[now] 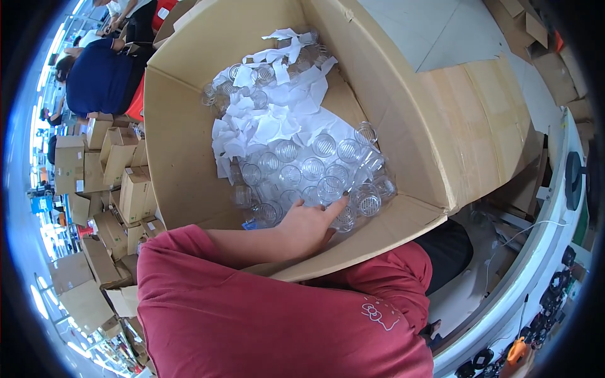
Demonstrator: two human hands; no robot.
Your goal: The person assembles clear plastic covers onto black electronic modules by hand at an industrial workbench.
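Note:
My left hand (307,228) reaches over the near wall into a large cardboard box (183,157). Its index finger is stretched out, the thumb stands apart from it, and nothing shows in its grip. The fingertip is at the clear round plastic pieces (313,168), cup-like with striped faces, which lie in a loose heap in the near part of the box. Crumpled white paper sheets (271,123) cover more of these pieces toward the far end. My right sleeve (391,277) bends down outside the box, and the right hand does not show.
A box flap (476,120) folds outward on the right. Stacked cartons (113,183) stand on the left. A person in dark blue (97,79) works at the far left. A white-edged table (523,252) curves along the right, with black parts and an orange item (517,350) nearby.

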